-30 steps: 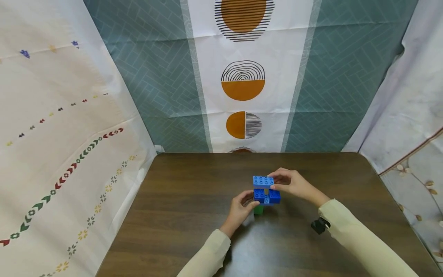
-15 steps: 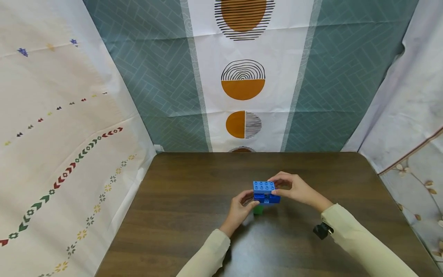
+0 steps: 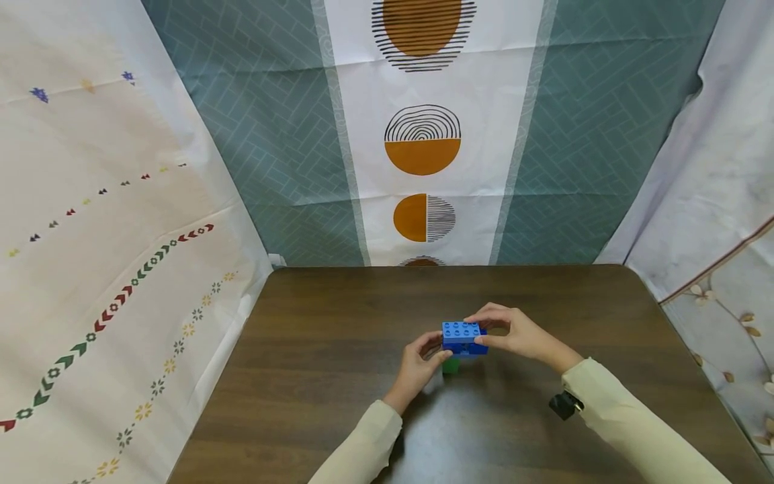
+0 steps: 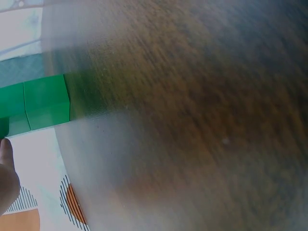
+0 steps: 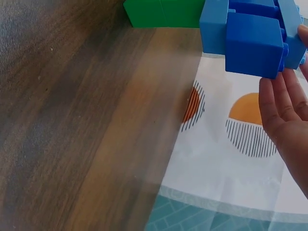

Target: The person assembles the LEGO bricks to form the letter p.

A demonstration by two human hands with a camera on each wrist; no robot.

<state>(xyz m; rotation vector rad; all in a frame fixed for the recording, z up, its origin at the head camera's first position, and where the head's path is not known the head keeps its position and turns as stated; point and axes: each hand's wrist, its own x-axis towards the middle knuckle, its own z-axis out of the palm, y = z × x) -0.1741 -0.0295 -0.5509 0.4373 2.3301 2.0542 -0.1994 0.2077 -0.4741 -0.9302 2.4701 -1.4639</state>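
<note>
A tower of toy building bricks stands on the table in the head view. Its base is green bricks (image 3: 450, 367), which also show as green bricks (image 4: 45, 102) in the left wrist view. Above them is a lighter blue brick (image 5: 213, 30), then dark blue bricks (image 5: 254, 45) set apart. My right hand (image 3: 519, 338) pinches a light blue eight-stud brick (image 3: 461, 329) over the dark blue ones. Studs still show under it in the right wrist view. From the left side, my left hand (image 3: 417, 366) grips the tower at the dark blue level. Its fingertips are partly hidden.
The brown wooden table (image 3: 314, 349) extends around the tower. A patterned cloth (image 3: 423, 222) hangs beyond its far edge, with pale cloths (image 3: 199, 323) at the sides. A small black device (image 3: 565, 405) sits at the right wrist.
My right hand has lowered the light blue brick from above the tower to the dark blue bricks, closing most of the gap. The left hand stays in place.
</note>
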